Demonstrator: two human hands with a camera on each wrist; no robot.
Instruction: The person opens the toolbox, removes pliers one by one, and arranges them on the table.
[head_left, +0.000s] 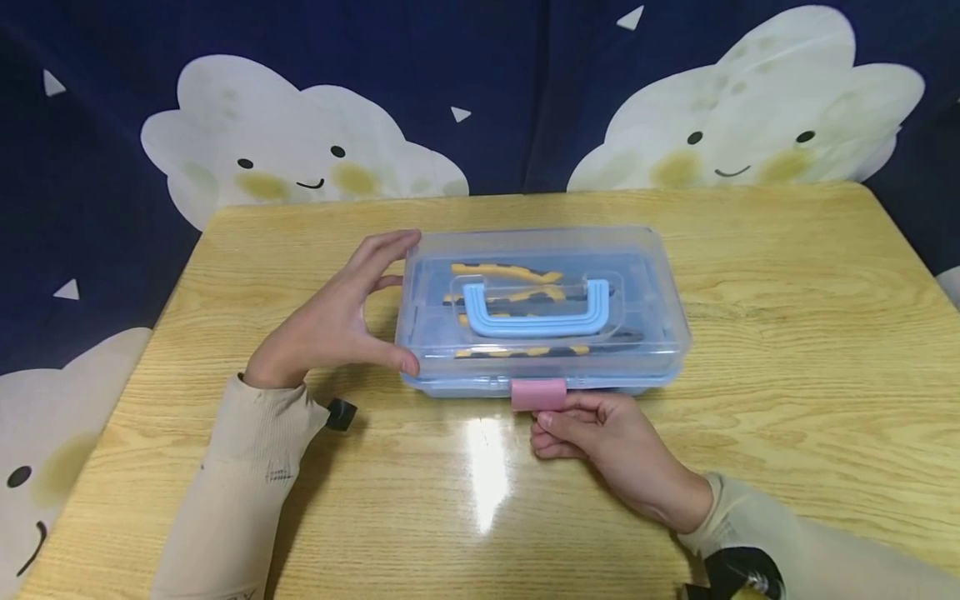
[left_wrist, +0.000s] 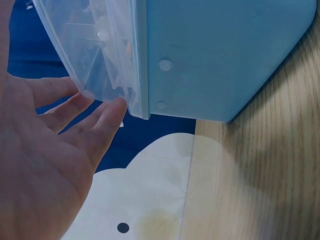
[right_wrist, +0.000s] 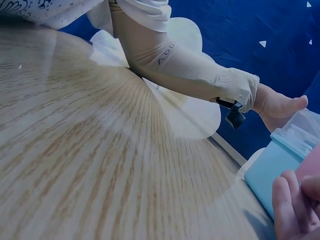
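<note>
- My right grip (head_left: 603,442) pinches the lower edge of the pink latch (head_left: 538,394) between thumb and fingertips.
- My left grip (head_left: 330,325) is spread wide across the left end of the box (head_left: 630,381), touching its 2 corners.
- The box sits mid-table, long axis left to right, latch towards me; probably light, stiff, slick plastic, best lifted by the blue handle (head_left: 536,325).
- Behind the table (head_left: 787,350) hangs a cloud-print curtain (head_left: 510,67).

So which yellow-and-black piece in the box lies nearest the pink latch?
The frontmost piece, in front of the blue handle; the others lie farther back.
</note>
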